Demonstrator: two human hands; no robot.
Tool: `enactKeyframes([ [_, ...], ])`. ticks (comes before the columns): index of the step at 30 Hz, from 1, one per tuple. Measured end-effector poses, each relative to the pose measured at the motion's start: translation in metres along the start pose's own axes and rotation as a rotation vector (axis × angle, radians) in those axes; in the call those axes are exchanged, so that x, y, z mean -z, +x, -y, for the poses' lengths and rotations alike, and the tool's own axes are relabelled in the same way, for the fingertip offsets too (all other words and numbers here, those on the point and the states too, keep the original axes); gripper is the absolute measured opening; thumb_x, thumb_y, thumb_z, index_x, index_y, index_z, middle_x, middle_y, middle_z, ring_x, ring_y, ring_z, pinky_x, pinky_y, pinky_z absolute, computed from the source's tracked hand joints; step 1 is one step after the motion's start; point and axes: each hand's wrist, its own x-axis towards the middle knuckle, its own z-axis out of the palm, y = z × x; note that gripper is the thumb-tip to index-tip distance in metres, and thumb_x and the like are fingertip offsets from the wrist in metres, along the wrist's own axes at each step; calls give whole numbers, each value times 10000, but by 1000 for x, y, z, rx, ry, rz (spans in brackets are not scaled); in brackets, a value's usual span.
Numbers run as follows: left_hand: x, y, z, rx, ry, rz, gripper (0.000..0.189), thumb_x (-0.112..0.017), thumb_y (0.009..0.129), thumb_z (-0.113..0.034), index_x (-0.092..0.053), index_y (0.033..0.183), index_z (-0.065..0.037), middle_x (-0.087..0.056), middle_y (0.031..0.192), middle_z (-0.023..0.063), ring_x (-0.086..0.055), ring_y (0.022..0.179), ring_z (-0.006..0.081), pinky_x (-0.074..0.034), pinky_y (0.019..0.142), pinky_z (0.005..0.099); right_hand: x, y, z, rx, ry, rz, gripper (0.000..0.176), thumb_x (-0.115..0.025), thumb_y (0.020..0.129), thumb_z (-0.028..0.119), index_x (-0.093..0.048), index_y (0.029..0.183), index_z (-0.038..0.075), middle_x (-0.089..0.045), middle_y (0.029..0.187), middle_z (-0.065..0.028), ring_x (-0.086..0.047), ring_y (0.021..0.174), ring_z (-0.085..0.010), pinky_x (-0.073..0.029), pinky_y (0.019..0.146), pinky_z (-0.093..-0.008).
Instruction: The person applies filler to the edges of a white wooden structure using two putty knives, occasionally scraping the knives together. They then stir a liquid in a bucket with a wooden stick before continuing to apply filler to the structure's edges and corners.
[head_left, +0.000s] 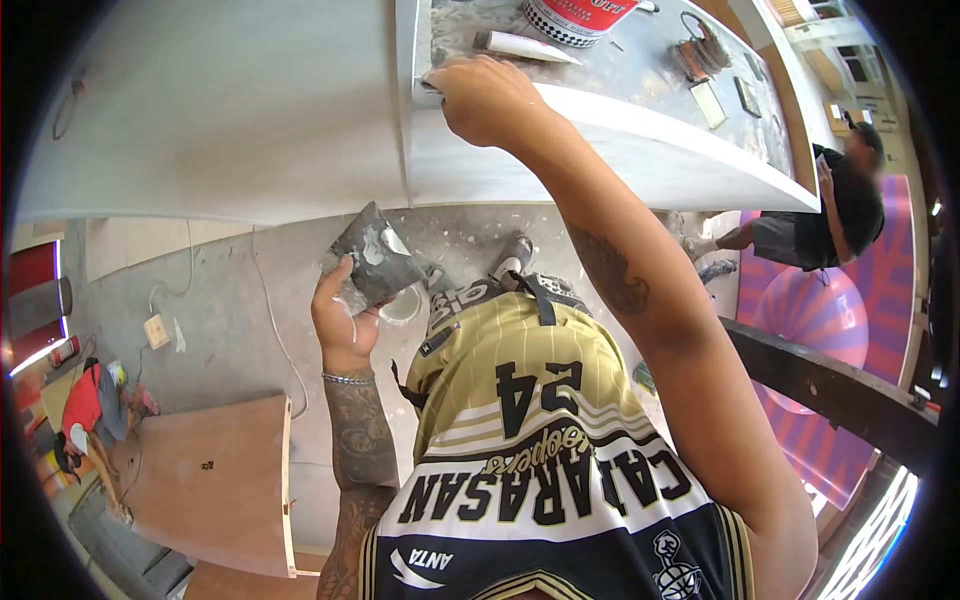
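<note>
Filling step, by the look of it: right hand (490, 95) clenched on scraper blade (430, 86) at white panel edge (412, 150) — left hand (343, 315) grasping putty board (378, 255). Next stroke calls for even pressure.

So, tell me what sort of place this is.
Likely an interior fit-out site: the right hand works a white curved panel, the left hand holds a putty-smeared grey metal blade, a bare plywood sheet lies below.
</note>
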Motion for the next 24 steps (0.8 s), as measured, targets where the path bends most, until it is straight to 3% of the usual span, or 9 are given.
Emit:
enactKeyframes([
  [4, -4, -1, 2, 3, 2, -40, 292, -622, 874, -228, -605, 1136, -100, -683, 1041, 46, -667, 892, 203, -526, 675, 345, 1, -3, 3, 2, -2, 0, 339, -495, 803, 23, -670, 1091, 65, -643, 1135, -127, -585, 1092, -344, -457, 912, -466],
  [9, 4, 3, 5, 26, -4, -62, 322, -619, 877, -234, -601, 1170, -104, -672, 1067, 52, -665, 930, 223, -537, 681, 383, 2, -11, 15, 7, -9, 4, 342, -513, 796, 35, -674, 1095, 71, -634, 1136, -102, -576, 1105, -322, -440, 922, -466],
  [12, 3, 3, 5, 28, -6, -71, 335, -619, 877, -240, -599, 1183, -106, -663, 1084, 52, -660, 955, 235, -538, 691, 405, -6, -20, 21, 26, 22, -78, 258, -559, 773, 74, -717, 976, 65, -657, 1087, -98, -594, 1070, -304, -435, 922, -446],
  [15, 5, 5, 5, 28, 1, -55, 336, -622, 875, -243, -600, 1182, -107, -662, 1087, 53, -659, 960, 238, -535, 698, 413, -7, -30, 30, 36, 15, -91, 248, -568, 773, 76, -714, 973, 73, -659, 1090, -89, -601, 1055, -290, -439, 913, -443],
  [18, 5, 5, 4, 39, -2, -28, 325, -624, 874, -233, -603, 1171, -102, -673, 1071, 53, -659, 938, 225, -530, 701, 383, -4, -44, 40, 20, 27, -34, 341, -517, 800, 34, -670, 1103, 66, -641, 1119, -82, -578, 1107, -305, -438, 935, -451],
  [21, 1, 2, 2, 28, 2, -29, 327, -618, 877, -231, -603, 1174, -94, -672, 1071, 62, -666, 936, 239, -535, 698, 400, 2, -63, 42, 34, 88, 40, 339, -498, 811, 12, -666, 1102, 61, -650, 1111, -89, -583, 1104, -299, -442, 936, -453],
  [22, -1, 2, 1, 18, 1, -35, 332, -615, 879, -233, -602, 1178, -90, -668, 1076, 68, -669, 940, 250, -539, 695, 417, -3, -64, 39, 62, 77, -174, 192, -536, 819, 45, -680, 945, 44, -662, 989, -107, -622, 1029, -302, -471, 878, -462],
  [24, -2, 2, 2, 19, -6, -45, 332, -610, 881, -231, -602, 1179, -86, -670, 1074, 68, -671, 934, 254, -542, 688, 414, -2, -55, 26, 41, 86, -291, 182, -533, 823, 41, -676, 936, 41, -662, 994, -114, -621, 1027, -309, -479, 872, -460],
])
